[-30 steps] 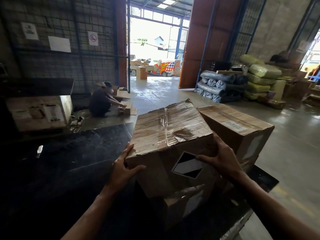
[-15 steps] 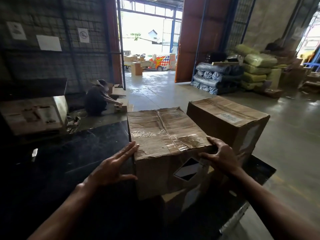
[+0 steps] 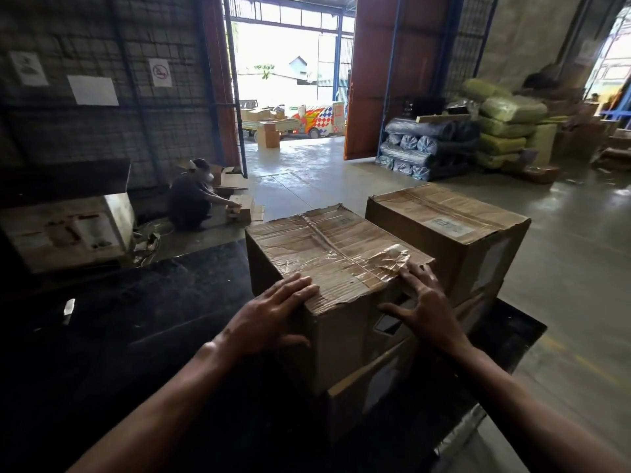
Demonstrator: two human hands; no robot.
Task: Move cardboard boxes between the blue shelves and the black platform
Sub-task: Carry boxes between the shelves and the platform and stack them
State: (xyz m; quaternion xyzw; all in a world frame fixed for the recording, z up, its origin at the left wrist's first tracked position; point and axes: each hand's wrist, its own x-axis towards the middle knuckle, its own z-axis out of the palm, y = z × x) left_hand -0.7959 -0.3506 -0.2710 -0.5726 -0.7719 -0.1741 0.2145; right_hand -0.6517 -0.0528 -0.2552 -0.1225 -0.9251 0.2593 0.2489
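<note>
Both hands lie spread with fingers straight on the taped cardboard box (image 3: 334, 254): left hand (image 3: 273, 315) on its near corner, right hand (image 3: 423, 302) by the torn tape. It sits on a lower box (image 3: 375, 380) on the black platform (image 3: 170, 319), with a second box (image 3: 450, 227) just beside. Beyond, a crouching person (image 3: 189, 203), wrapped rolls (image 3: 420, 145) and green sacks (image 3: 508, 110) line the floor.

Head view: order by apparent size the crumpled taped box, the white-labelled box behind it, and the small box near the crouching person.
1. crumpled taped box, though nearness may inflate it
2. white-labelled box, possibly truly equal
3. small box, farthest
</note>
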